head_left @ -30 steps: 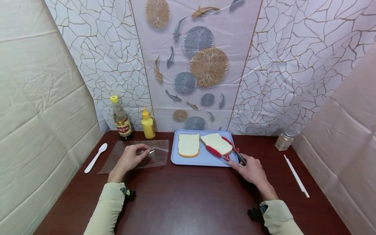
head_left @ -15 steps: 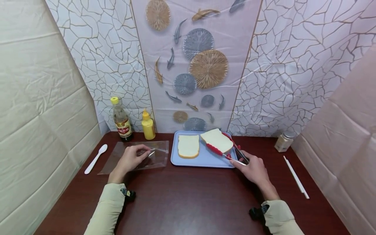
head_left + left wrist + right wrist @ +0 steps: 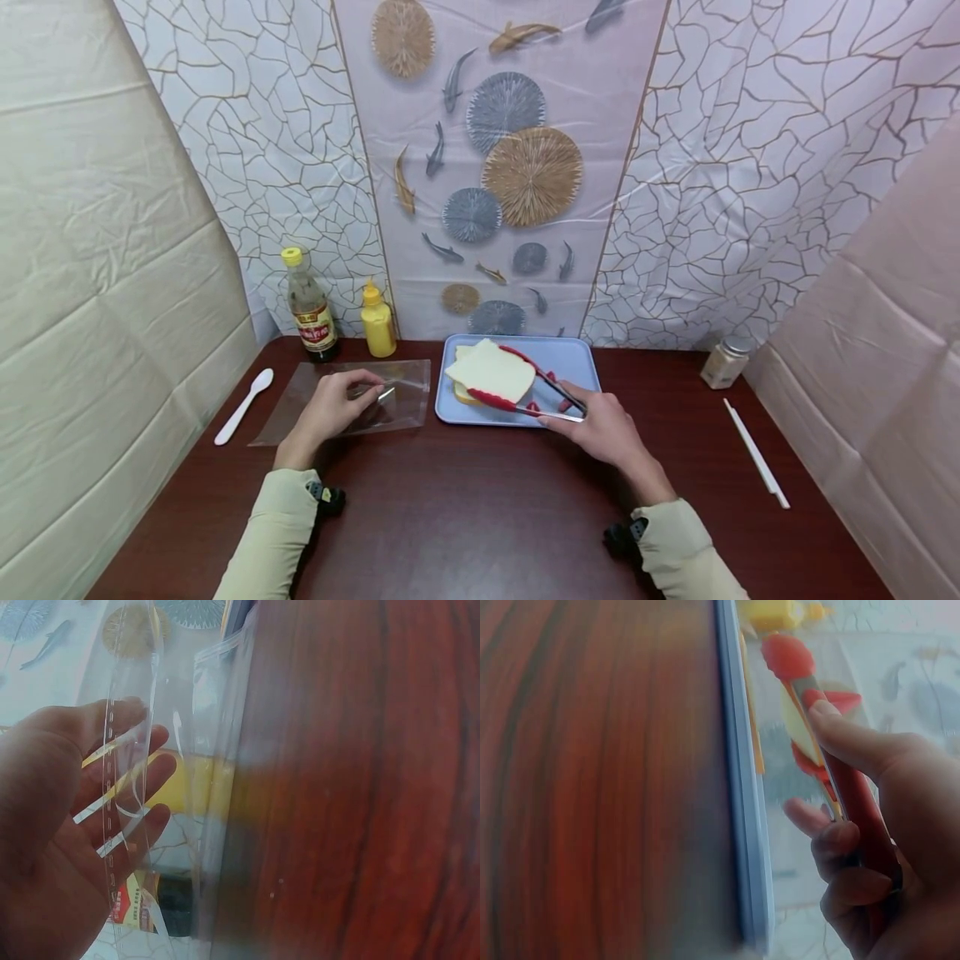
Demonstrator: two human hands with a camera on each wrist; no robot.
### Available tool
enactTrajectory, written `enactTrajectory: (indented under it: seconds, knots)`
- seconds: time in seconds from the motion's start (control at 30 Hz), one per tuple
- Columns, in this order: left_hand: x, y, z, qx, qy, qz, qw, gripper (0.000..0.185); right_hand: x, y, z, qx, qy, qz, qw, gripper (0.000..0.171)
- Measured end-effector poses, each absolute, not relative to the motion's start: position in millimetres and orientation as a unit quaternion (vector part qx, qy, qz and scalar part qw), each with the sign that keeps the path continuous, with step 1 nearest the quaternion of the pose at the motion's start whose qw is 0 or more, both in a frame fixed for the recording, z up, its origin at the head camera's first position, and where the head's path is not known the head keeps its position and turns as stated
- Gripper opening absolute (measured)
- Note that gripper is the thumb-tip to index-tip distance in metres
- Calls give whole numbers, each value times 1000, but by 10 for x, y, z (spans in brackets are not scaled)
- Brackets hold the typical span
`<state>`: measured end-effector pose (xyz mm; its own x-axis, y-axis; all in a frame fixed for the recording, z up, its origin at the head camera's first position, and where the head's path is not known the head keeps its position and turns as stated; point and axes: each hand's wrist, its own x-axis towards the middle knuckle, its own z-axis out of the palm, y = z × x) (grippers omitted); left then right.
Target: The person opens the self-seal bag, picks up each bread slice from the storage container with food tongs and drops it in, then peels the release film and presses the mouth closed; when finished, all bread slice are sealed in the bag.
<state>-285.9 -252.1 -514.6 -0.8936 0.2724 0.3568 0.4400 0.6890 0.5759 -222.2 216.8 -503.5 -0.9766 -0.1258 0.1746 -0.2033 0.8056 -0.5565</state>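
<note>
My right hand (image 3: 600, 429) grips red-tipped tongs (image 3: 540, 392), which clamp a slice of white bread (image 3: 491, 371). That slice hangs tilted just above a second slice (image 3: 459, 397), mostly hidden beneath it on the blue tray (image 3: 573, 358). In the right wrist view my fingers (image 3: 840, 840) curl round the tongs (image 3: 855, 802) beside the tray rim (image 3: 742, 810). My left hand (image 3: 337, 407) holds the mouth edge of a clear plastic bag (image 3: 405, 392) lying flat on the table. The left wrist view shows the bag's film (image 3: 210, 750) draped over my left fingers (image 3: 142, 780).
A dark sauce bottle (image 3: 310, 307) and a yellow squeeze bottle (image 3: 378, 321) stand at the back left. A white spoon (image 3: 243, 404) lies left of the bag. A small jar (image 3: 723, 360) and a white stick (image 3: 756, 454) are at the right. Draped walls enclose the brown table (image 3: 465, 517).
The right hand lifted the right-hand slice off the tray with the tongs and carried it left, over the other slice. The left hand stayed on the bag.
</note>
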Motion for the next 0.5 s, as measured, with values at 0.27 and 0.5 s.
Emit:
enactTrajectory:
  seconds: [0.27, 0.5]
  knots:
    - [-2853, -2536, -5124, -195, -908, -348, 127, 11, -2267, 1773, -5017, 147, -947, 280, 55, 83]
    - [-2857, -2543, -5102, -194, -905, -357, 125, 11, -2240, 1603, -4978, 164, -951, 257, 54, 78]
